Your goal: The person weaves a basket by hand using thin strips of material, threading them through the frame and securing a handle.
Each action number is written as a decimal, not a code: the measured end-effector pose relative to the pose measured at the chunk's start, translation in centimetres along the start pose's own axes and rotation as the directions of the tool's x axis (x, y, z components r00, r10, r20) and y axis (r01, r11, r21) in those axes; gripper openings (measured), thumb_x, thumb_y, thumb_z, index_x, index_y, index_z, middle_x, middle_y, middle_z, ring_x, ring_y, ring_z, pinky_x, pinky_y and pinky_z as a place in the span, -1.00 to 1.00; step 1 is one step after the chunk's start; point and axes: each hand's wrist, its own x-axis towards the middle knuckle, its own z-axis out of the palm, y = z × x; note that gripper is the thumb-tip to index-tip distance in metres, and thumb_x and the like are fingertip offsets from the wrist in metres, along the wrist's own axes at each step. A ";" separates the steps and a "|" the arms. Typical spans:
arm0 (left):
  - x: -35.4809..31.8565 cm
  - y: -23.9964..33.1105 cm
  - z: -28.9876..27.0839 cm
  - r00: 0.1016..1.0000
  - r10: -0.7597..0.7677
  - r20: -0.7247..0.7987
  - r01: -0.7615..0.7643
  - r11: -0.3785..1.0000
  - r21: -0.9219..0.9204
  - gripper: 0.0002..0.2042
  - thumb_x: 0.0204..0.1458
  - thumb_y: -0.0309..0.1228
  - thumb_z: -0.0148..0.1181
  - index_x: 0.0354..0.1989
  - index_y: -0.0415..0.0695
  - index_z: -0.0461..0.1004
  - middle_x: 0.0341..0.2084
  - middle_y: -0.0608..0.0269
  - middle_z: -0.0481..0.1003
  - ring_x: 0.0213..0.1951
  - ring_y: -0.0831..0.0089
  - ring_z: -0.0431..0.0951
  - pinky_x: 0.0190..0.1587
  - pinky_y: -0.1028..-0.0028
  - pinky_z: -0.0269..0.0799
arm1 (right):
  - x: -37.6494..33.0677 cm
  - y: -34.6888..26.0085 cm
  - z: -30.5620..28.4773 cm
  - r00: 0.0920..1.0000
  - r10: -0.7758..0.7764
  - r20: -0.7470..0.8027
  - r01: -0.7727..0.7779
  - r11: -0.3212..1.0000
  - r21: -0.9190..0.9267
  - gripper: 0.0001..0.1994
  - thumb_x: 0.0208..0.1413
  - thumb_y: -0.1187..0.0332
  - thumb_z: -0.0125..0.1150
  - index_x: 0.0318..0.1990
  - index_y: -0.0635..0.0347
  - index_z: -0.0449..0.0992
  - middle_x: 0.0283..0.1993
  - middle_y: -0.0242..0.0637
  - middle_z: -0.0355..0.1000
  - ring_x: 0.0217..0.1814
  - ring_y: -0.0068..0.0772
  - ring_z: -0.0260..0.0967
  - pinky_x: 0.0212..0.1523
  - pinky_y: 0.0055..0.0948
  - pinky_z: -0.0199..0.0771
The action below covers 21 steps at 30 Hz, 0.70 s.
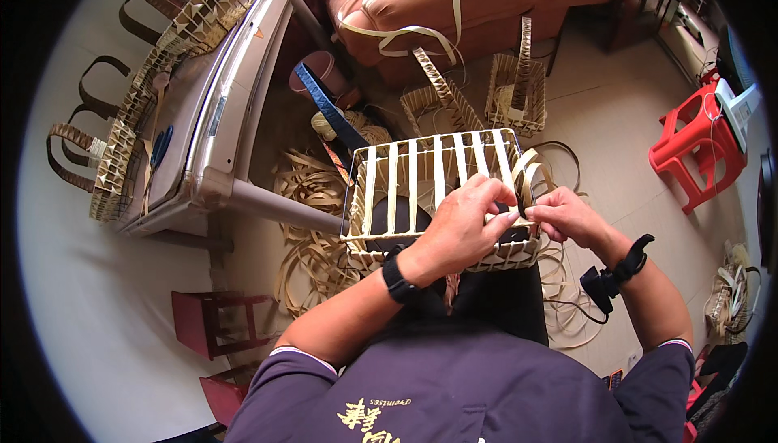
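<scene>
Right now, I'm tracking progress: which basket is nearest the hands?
The middle, pale-slatted basket, directly by the left hand and right hand; other baskets sit farther off.

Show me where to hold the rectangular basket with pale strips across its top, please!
Try the left end of the basket's pale, narrow near rim, coming from the left. It's bar-shaped, and gaps between strips should leave finger room. The bare left hand and bare right hand are busy farther right.

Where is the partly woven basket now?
In the head view, the partly woven basket is near the centre, left of the red plastic stool, with left hand and right hand at its right end.
</scene>
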 end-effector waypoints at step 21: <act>8.7 4.6 2.7 0.867 0.222 0.446 -0.235 0.972 -0.027 -0.75 0.31 -0.34 0.25 0.04 -0.22 0.61 -0.27 -0.03 0.65 -0.23 0.15 0.66 -0.10 0.26 0.56 | -19.5 -20.9 -11.9 0.415 -0.847 -0.333 0.479 0.515 -0.711 -0.77 0.21 0.50 0.21 -0.50 0.13 0.38 -0.47 -0.42 0.32 -0.46 -0.66 0.25 -0.38 -0.62 0.27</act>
